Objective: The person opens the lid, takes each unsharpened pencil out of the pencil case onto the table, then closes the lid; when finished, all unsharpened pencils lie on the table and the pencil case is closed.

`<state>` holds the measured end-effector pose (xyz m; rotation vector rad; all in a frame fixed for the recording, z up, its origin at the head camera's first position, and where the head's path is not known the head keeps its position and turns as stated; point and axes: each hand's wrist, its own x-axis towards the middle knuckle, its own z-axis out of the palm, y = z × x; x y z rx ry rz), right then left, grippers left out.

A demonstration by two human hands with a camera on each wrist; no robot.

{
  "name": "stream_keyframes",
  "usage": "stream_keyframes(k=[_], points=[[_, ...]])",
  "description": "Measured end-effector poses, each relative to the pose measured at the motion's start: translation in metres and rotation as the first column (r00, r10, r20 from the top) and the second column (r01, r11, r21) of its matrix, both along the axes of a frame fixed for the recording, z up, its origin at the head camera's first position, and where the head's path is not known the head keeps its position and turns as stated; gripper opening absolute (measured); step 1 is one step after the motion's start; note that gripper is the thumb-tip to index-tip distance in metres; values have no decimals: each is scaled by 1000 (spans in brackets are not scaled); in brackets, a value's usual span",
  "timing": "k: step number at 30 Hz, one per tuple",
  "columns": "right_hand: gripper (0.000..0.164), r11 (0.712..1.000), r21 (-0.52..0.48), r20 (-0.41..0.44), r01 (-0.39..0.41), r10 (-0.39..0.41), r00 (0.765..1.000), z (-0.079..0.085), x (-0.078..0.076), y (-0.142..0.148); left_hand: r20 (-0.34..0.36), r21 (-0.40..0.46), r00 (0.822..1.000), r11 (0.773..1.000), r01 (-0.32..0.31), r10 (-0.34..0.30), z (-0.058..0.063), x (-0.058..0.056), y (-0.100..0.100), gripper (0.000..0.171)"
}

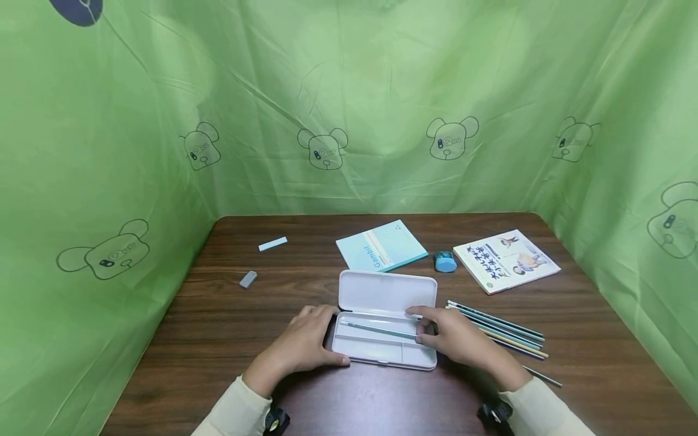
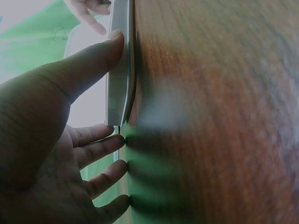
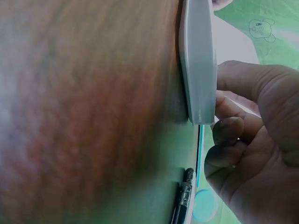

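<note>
A white pencil case (image 1: 366, 349) lies opened on the table, its lid (image 1: 387, 292) tilted back. My left hand (image 1: 308, 342) rests at the case's left end; its thumb touches the front wall and its fingers are loosely extended by the left side, as the left wrist view shows. Inside the case, a pale green pencil (image 1: 376, 329) lies along the rear compartment. With curled fingers, my right hand (image 1: 455, 336) pinches that pencil's right end, while the index finger reaches toward the lid's hinge. The right wrist view shows the right hand (image 3: 252, 135) beside the case's wall, but the pencil is hidden there.
Several pencils (image 1: 504, 332) lie right of the case, partly behind my right hand. Behind stand a light blue notebook (image 1: 376, 247), a teal sharpener-like object (image 1: 445, 261) and a picture-covered book (image 1: 504, 261). A grey eraser (image 1: 248, 279) and a pale blue strip (image 1: 272, 243) lie left.
</note>
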<state>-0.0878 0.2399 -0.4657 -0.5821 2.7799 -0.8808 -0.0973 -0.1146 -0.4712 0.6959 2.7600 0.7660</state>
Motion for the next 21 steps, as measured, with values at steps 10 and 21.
stream_keyframes(k=[10, 21], points=[[49, 986, -167, 31, 17, -12, 999, 8, 1, 11, 1, 2, 1000, 1000, -1, 1, 1, 0, 0, 96], [56, 916, -382, 114, 125, -88, 990, 19, 16, 53, -2, 0, 1000, 1000, 0, 0, 0, 0, -1, 95]])
